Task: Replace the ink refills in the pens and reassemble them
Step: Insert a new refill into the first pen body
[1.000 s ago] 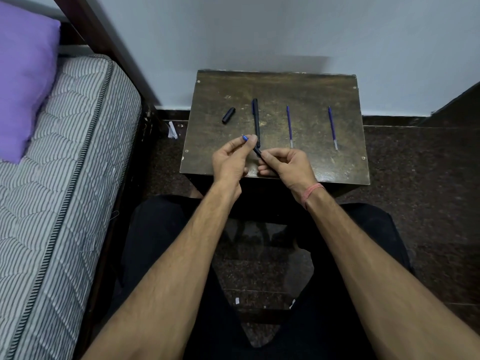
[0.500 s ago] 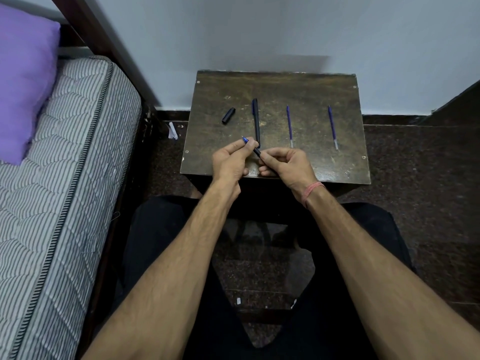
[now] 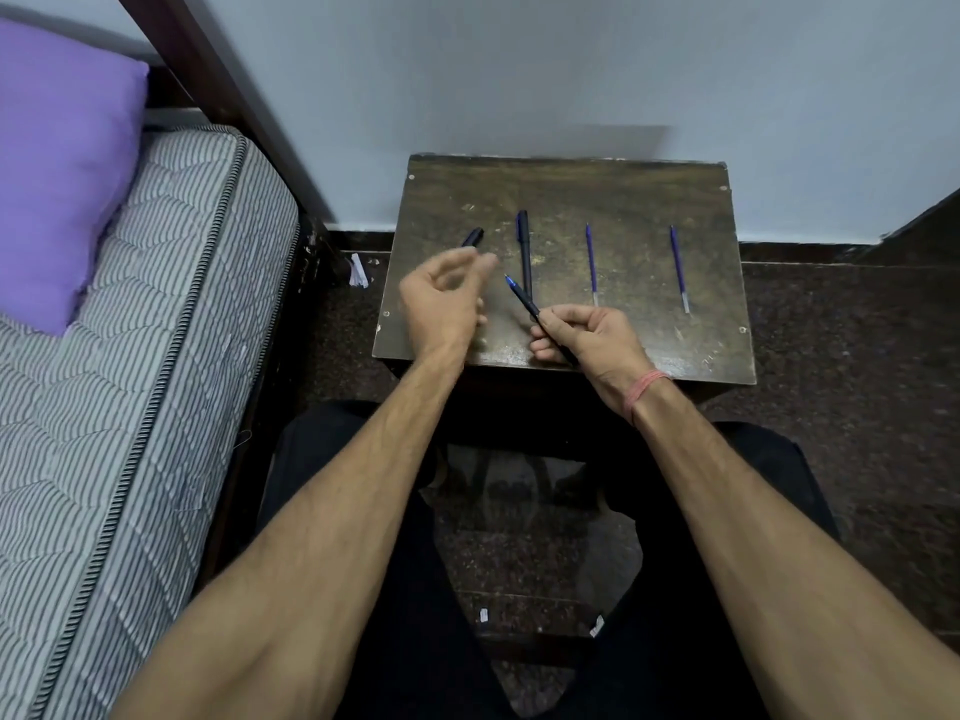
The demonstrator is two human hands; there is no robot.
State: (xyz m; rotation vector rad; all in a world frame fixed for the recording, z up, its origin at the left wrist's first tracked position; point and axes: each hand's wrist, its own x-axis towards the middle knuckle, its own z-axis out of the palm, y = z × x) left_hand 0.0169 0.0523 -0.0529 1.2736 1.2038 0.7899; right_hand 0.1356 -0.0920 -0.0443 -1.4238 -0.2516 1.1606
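Note:
My right hand [image 3: 584,337] grips a black pen [image 3: 523,298] with a blue tip that points up and to the left, above the small dark wooden table [image 3: 623,200]. My left hand [image 3: 441,298] hovers left of it, blurred, fingers apart and holding nothing. Just beyond its fingertips lies a black pen cap [image 3: 472,237]. A second black pen [image 3: 523,246] lies lengthwise behind the held pen. Two loose blue ink refills, one [image 3: 590,262] mid-table and one [image 3: 678,267] farther right, lie parallel to it.
A bed with a striped mattress [image 3: 130,356] and a purple pillow [image 3: 57,163] fills the left side. A pale wall [image 3: 519,70] rises directly behind the table. My knees in black trousers [image 3: 675,537] sit under the table's near edge, over dark speckled floor.
My left hand let go of the pen's tip and moved left and away toward the cap. The right hand keeps the pen, now tilted with more of its length showing.

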